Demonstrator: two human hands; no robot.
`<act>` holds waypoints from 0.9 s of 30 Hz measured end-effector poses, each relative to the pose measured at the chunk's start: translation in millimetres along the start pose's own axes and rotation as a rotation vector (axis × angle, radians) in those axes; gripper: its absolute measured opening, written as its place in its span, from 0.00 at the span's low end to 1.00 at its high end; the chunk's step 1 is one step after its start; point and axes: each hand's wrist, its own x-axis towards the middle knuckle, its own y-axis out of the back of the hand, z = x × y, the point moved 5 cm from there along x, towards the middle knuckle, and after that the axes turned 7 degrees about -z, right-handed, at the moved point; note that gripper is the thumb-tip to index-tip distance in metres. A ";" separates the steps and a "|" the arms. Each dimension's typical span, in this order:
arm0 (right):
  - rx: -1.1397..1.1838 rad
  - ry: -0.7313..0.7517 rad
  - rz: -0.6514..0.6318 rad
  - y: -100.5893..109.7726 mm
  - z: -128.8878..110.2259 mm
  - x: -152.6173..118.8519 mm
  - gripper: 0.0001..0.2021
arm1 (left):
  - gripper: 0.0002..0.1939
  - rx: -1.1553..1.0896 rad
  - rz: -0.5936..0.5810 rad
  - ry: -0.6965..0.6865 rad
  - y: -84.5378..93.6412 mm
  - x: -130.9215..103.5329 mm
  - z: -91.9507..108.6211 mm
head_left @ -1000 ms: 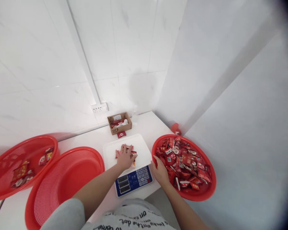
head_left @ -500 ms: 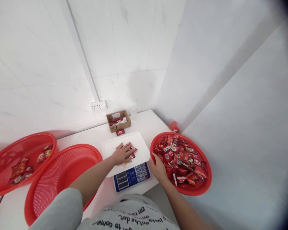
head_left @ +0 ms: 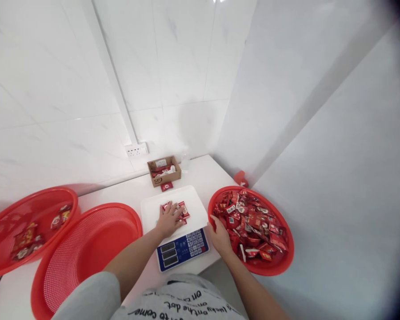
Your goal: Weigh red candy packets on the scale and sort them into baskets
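Observation:
My left hand point(head_left: 169, 220) lies over several small red packets point(head_left: 184, 211) on the white tray point(head_left: 195, 202) of a scale, its fingers spread. Below the tray the scale's blue panel point(head_left: 183, 251) shows its keys and displays. My right hand point(head_left: 220, 235) is at the left rim of a red basket point(head_left: 288, 249), fingers wrapped on the rim. Inside that basket lies a heap of red packets point(head_left: 253, 218).
A red basket point(head_left: 138, 218) with nothing seen in it stands left of the scale. Farther left, another red basket point(head_left: 74, 200) holds a few packets. A small cardboard box point(head_left: 168, 178) with packets sits behind the tray, one red packet point(head_left: 166, 186) before it.
My left hand has shifted slightly on the tray, and the packets beneath it have moved a little to the left. My right hand stays at the basket rim.

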 end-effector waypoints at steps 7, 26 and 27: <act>-0.001 -0.014 -0.021 -0.3 0.8 0.9 0.24 | 0.31 0.026 -0.045 -0.179 13.6 1.0 -1.3; -0.003 -0.014 0.011 2.2 -3.2 -0.4 0.23 | 0.34 0.066 -0.083 -0.176 11.8 -2.4 2.3; 0.000 -0.013 0.008 1.9 -2.9 -0.4 0.23 | 0.34 0.072 -0.067 -0.167 14.6 -3.9 3.0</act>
